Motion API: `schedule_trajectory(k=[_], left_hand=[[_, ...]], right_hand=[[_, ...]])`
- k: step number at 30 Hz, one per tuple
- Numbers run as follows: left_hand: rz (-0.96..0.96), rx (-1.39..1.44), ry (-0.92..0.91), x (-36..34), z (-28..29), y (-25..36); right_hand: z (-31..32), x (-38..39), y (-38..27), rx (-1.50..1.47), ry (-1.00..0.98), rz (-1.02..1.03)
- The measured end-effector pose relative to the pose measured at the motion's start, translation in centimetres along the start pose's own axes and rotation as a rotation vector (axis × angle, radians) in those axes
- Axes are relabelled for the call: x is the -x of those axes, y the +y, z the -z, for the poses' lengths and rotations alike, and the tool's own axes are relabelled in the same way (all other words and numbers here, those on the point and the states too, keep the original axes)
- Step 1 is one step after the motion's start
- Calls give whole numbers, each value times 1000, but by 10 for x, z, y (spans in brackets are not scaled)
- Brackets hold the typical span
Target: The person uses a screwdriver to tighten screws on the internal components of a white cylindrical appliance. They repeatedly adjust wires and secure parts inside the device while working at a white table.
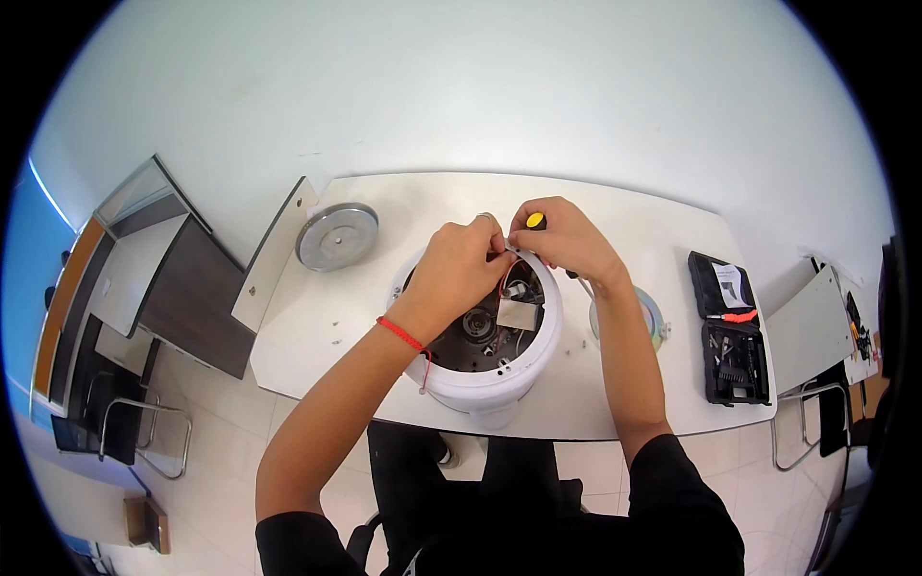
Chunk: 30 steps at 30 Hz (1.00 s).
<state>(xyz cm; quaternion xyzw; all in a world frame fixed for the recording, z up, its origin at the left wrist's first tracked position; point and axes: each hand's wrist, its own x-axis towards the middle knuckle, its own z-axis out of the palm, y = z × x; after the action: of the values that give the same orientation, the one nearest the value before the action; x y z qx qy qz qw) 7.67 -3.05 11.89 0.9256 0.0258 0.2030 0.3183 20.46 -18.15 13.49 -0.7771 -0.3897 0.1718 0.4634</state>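
The place looks like an office, one desk serving as a repair bench. A plain white wall (461, 106) across the top, a pale tiled floor (230, 422), a dark-panelled desk (192, 293) and a metal-framed chair (101, 444) at left suggest the office; the open toolcase (730, 331) at right and opened white appliance (545, 350) at centre suggest repair work.

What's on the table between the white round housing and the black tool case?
Head view: a round disc, partly hidden by the right forearm, plus small metal pieces, some beside the housing.
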Motion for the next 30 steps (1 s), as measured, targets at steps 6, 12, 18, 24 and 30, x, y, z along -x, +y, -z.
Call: schedule_trajectory(k=[6, 12, 18, 24, 30], left_hand=[[2, 17, -2, -1, -1, -2], [-22, 5, 5, -2, -2, -3], [-19, -7, 27, 0, -1, -3], [6, -18, 15, -1, -1, -2], [38, -3, -17, -1, 1, 1]], right_hand=[[2, 2, -2, 5, -8, 14], [10, 14, -14, 21, 102, -20], [34, 37, -16, -310, 444, 319], [9, 41, -33, -746, 383, 1115], [2, 42, -27, -666, 408, 1179]])
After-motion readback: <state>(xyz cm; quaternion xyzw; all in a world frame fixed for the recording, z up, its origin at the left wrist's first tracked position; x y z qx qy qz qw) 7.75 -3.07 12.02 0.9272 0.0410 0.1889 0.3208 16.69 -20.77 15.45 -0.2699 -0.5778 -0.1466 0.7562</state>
